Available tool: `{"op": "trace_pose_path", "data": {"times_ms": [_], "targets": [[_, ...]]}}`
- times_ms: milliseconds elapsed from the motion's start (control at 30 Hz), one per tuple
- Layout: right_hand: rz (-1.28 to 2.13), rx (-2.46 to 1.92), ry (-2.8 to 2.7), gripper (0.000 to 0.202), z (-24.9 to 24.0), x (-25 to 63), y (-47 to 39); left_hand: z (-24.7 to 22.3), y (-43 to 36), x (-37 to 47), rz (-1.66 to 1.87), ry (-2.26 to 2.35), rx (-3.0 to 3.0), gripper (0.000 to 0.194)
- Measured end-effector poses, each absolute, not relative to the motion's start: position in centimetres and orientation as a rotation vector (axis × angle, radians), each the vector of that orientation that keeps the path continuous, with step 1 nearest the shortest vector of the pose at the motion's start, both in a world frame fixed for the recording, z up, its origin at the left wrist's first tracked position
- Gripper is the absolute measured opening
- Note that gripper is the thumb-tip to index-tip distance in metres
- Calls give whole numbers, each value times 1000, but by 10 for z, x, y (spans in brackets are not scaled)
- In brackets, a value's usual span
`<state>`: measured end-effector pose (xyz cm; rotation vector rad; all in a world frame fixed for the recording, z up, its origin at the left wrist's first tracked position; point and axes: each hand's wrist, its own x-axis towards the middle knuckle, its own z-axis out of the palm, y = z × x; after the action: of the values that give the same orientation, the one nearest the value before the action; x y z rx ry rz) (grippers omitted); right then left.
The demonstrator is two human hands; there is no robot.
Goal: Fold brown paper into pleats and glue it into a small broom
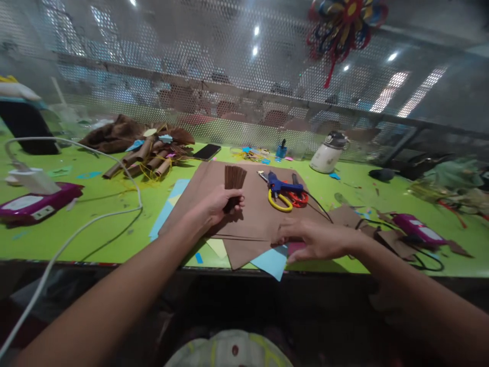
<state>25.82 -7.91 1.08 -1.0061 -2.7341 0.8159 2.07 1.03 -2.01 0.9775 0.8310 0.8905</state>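
My left hand (223, 205) is closed around a fan-like bundle of thin brown paper strips (234, 177), its fringed end pointing up. Below my hand lies a large sheet of brown paper (198, 193). My right hand (319, 238) hovers low at the paper's front right part, fingers curved downward and thumb apart, with nothing visible in it. A long thin brown strip (239, 237) runs along the sheet toward its fingertips; whether they touch is unclear. Behind my right hand rest yellow-handled scissors (280, 203), red-handled scissors (298, 199) and a blue glue gun (284, 186).
Purple power strips sit left (42, 201) and right (418, 228), and a white cable (137, 193) loops across the left. Rolled brown paper tubes (147, 153), a phone (207, 151) and a white jug (327, 153) stand farther back. Light blue paper (273, 261) overhangs the front edge.
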Motion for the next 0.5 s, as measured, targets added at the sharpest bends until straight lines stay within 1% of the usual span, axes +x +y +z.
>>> {"op": "trace_pose_path", "data": {"times_ms": [100, 167, 233, 300, 400, 500], "targets": [[618, -1032, -2763, 29, 10, 253, -91, -22, 6, 23, 791, 820, 1035, 10], [568, -1095, -2732, 23, 10, 249, -91, -25, 4, 24, 777, 793, 1049, 9], [568, -1186, -2633, 17, 10, 244, -83, -27, 2, 23, 731, 785, 1033, 11], [562, -1266, -2472, 16, 9, 239, -68, -28, 2, 22, 684, 747, 1033, 15], [583, -1298, -2239, 18, 5, 228, -39, -30, 3, 21, 650, 739, 1042, 19], [730, -1265, -2083, 26, -7, 215, -17, -32, 4, 22, 695, 718, 1007, 17]]}}
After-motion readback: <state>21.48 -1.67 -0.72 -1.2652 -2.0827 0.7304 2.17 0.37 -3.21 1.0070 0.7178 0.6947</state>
